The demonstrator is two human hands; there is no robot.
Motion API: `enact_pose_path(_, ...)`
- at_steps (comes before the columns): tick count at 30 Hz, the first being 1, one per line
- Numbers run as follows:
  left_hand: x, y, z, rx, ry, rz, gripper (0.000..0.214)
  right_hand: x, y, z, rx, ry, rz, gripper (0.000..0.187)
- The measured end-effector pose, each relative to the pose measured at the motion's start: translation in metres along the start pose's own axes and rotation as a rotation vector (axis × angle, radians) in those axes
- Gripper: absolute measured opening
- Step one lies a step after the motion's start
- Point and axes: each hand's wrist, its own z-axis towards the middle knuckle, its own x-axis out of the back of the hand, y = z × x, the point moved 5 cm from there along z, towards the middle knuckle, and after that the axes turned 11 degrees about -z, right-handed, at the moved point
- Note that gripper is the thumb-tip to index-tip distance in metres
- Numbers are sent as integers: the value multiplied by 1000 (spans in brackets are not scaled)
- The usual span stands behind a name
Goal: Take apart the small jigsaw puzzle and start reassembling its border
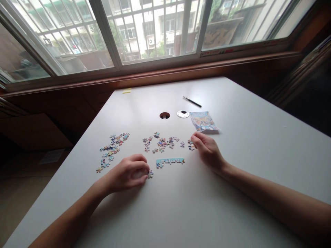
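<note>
My left hand (131, 174) rests low over the table with its fingers curled. Its thumb and fingertips close on a small puzzle piece (150, 174). Just to the right lies a joined strip of puzzle pieces (169, 161), mostly light blue along its top. My right hand (207, 148) is closed, thumb against the fingers, beside a few puzzle pieces (190, 146) that its fingertips partly cover. What it pinches, if anything, is hidden. Loose puzzle pieces (162, 142) are scattered beyond the strip, and another spread of pieces (111, 150) lies beyond my left hand.
The white table (165, 213) stands by a barred window (155, 31). Beyond my right hand lie a printed packet (204, 121) and a black pen (192, 101). A round cable hole (164, 115) has its metal cover (183, 114) beside it. Yellow tape (127, 91) marks the far edge.
</note>
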Motion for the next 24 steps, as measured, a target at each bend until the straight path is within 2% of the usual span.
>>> enact_pose_path(3, -3, 1, -1, 1, 4, 42, 18, 0, 0, 0, 4, -5, -9, 34)
enact_pose_path(7, -16, 0, -1, 1, 23, 69, 12, -1, -2, -2, 28, -17, -39, 33)
enact_pose_path(13, -32, 8, 3, -66, 129, 148, 9, -1, -6, -3, 49, -32, -73, 33)
enact_pose_path(18, -35, 7, 6, -62, 233, 166, 11, -2, -5, -2, 62, -28, -74, 33)
enact_pose_path(24, -37, 6, 8, -56, 264, 208, 11, -2, -3, -2, 64, -32, -77, 33)
